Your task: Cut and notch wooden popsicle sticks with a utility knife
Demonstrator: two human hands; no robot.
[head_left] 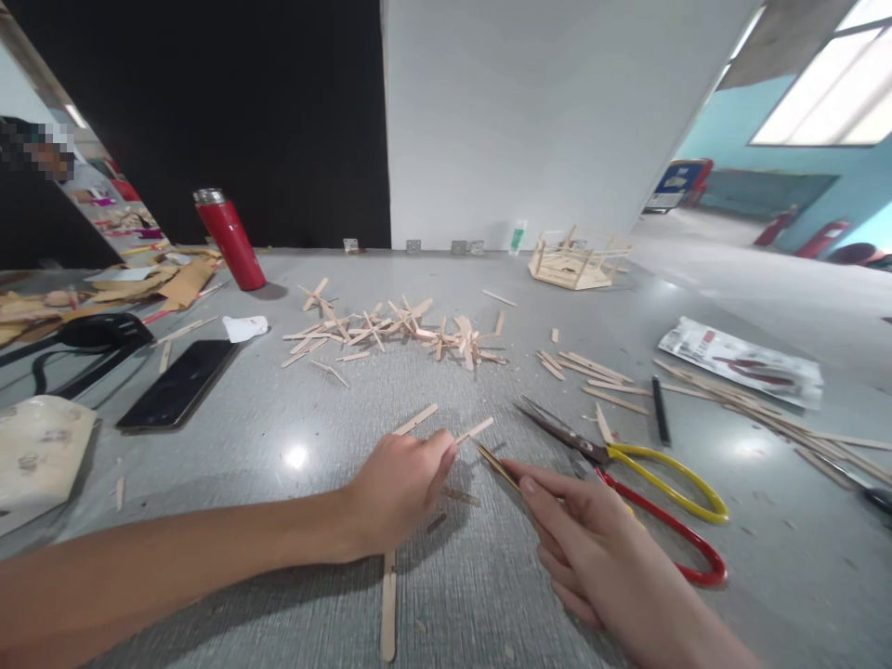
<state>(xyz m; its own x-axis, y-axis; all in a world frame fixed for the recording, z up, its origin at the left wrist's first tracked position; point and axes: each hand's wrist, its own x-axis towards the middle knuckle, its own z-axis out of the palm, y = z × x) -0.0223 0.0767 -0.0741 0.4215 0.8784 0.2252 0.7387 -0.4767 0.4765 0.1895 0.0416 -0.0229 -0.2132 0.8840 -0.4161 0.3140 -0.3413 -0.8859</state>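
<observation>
My left hand (400,488), low in the centre of the head view, pinches a short wooden stick (478,431) that points to the right. Beneath and beside this hand lie longer sticks, one (388,618) reaching toward the near edge. My right hand (585,534) is closed on a thin, pointed, brass-coloured tool (497,465), whose tip is close to the short stick's underside. Whether the two touch I cannot tell. Scissors (592,451) with yellow and red handles lie open just beyond and to the right of my right hand, partly hidden by it.
Loose wooden pieces (397,325) are strewn across the middle. Behind stand a red bottle (231,240) and a small stick frame (572,265). A phone (179,386) lies left; long sticks (780,418), a black pen-like item (660,411) and a white packet (742,362) lie right.
</observation>
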